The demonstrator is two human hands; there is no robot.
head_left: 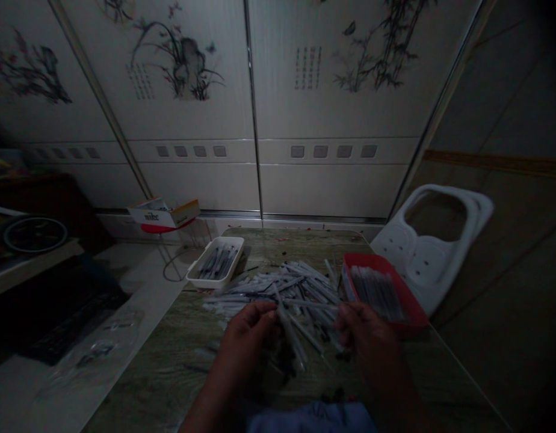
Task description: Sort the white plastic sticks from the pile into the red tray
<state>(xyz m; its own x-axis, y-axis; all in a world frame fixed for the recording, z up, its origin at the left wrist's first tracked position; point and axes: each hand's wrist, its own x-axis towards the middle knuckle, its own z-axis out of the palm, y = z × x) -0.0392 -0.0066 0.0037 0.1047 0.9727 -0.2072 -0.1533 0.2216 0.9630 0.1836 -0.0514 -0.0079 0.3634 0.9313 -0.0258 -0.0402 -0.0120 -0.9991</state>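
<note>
A loose heap of thin white pen-like sticks (282,285) lies across the middle of a small wooden table (169,361). My left hand (248,328) pinches a few of these sticks at the near edge of the heap. My right hand (363,334) grips the other end of a small bundle of them, close to a red tray (413,310). The scene is dim, so the exact number held is unclear.
A white tray (217,261) with dark sticks sits at the table's far left; the red tray at the right holds more. A white plastic stool (435,240) leans against the wall on the right. A cardboard box (163,215) and dark clutter lie at left.
</note>
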